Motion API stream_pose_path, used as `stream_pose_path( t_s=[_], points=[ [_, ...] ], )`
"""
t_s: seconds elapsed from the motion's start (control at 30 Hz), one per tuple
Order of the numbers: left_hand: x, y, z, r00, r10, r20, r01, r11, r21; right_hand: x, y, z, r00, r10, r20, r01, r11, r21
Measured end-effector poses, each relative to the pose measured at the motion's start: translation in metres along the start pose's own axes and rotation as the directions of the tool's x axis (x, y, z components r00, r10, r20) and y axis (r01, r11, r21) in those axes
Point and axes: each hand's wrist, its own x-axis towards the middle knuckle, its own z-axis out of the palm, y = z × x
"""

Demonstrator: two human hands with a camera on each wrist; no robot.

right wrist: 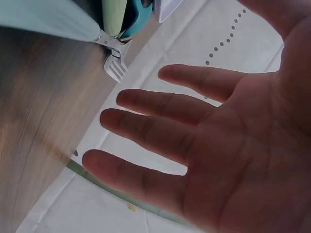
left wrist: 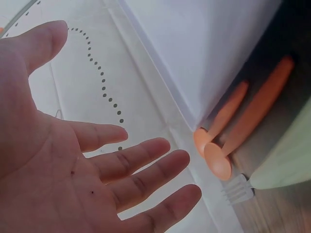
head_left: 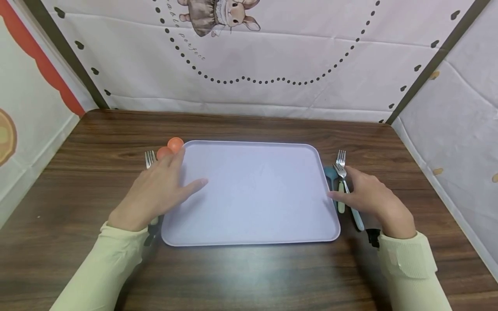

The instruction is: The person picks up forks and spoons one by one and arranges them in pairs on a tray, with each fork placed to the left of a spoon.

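A pale lavender tray (head_left: pixel 250 194) lies in the middle of the table. My left hand (head_left: pixel 155 188) hovers over its left edge, fingers spread and palm bare in the left wrist view. Beneath that hand lie two orange spoons (left wrist: pixel 217 162) and a fork (head_left: pixel 149 158) with a pale green handle (left wrist: pixel 286 158), partly hidden in the head view. Beyond the tray's right edge, my right hand (head_left: pixel 375 198) is held with fingers extended, holding nothing. Beside it lie a teal spoon (head_left: pixel 330 172), a fork with a green handle (head_left: pixel 341 201) and a fork with a light blue handle (head_left: pixel 356 219), the forks overlapping.
The dark wood table (head_left: pixel 249 276) runs back to a white cloth wall (head_left: pixel 272 56) printed with a rabbit and dotted lines. More cloth panels stand at the left (head_left: pixel 23 142) and right (head_left: pixel 459 121) sides. A small black object (head_left: pixel 373 236) shows by the right wrist.
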Motion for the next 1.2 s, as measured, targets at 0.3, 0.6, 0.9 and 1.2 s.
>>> stream_pose_path(
  t_s=[0.3, 0.6, 0.9, 1.2],
  points=[
    [-0.001, -0.005, 0.002, 0.999, -0.019, 0.038, 0.019, 1.000, -0.010, -0.001, 0.005, 0.001, 0.998, 0.046, 0.045, -0.045, 0.999, -0.018],
    [0.000, -0.011, 0.003, 0.995, -0.016, 0.099, 0.017, 1.000, -0.009, 0.002, 0.012, 0.000, 0.993, 0.086, 0.081, -0.083, 0.996, -0.038],
    [0.000, -0.013, 0.007, 0.997, -0.005, 0.075, 0.005, 1.000, -0.008, 0.001, 0.013, 0.000, 0.981, 0.134, 0.140, -0.129, 0.991, -0.044],
    [0.002, -0.016, 0.008, 0.996, -0.021, 0.081, 0.022, 1.000, -0.003, 0.003, 0.013, 0.003, 0.980, 0.151, 0.134, -0.147, 0.988, -0.038]
  ],
)
